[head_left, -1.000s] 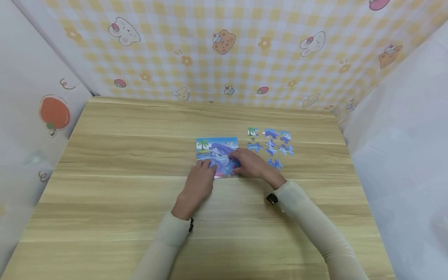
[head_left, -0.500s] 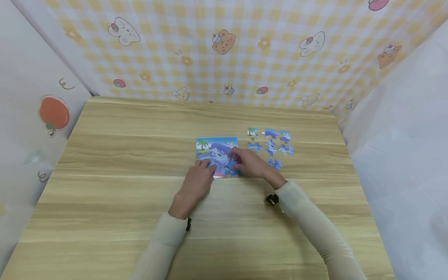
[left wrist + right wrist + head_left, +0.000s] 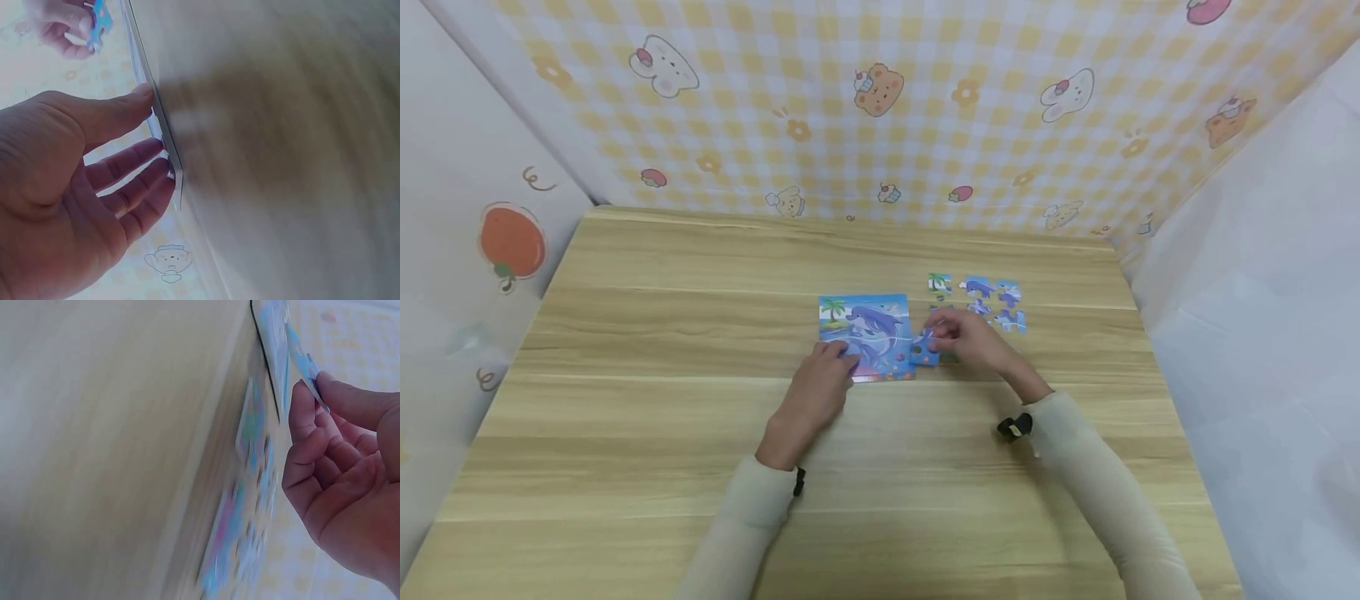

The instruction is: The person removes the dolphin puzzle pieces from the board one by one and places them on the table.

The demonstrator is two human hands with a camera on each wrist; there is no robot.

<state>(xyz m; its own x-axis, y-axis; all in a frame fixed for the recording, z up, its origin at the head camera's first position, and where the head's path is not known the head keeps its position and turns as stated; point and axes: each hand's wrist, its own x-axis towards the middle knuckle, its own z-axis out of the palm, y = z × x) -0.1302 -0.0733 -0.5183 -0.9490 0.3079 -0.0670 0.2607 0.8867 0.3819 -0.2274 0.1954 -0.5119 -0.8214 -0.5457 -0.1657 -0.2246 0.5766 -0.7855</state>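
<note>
A puzzle board (image 3: pixel 874 310) printed with dolphins and a palm tree lies mid-table in the head view. My left hand (image 3: pixel 817 385) rests its thumb and fingertips on the board's lower left part; in the left wrist view the fingers (image 3: pixel 128 164) reach the board's face fairly straight. Just off the board's right edge, my right hand (image 3: pixel 976 343) pinches a blue puzzle piece (image 3: pixel 922 350) between thumb and finger. The right wrist view shows this puzzle piece (image 3: pixel 303 359) held tilted above the table, its other fingers curled loosely below.
Several loose puzzle pieces (image 3: pixel 1010 320) lie in rows right of the board, some partly hidden behind my right hand. The wooden table (image 3: pixel 662 350) meets a yellow checked cloth (image 3: pixel 820 150) at the back. White walls stand on both sides.
My right hand has moved right, off the board's right part, with a blue puzzle piece now showing in its pinch. The left hand has shifted only slightly left.
</note>
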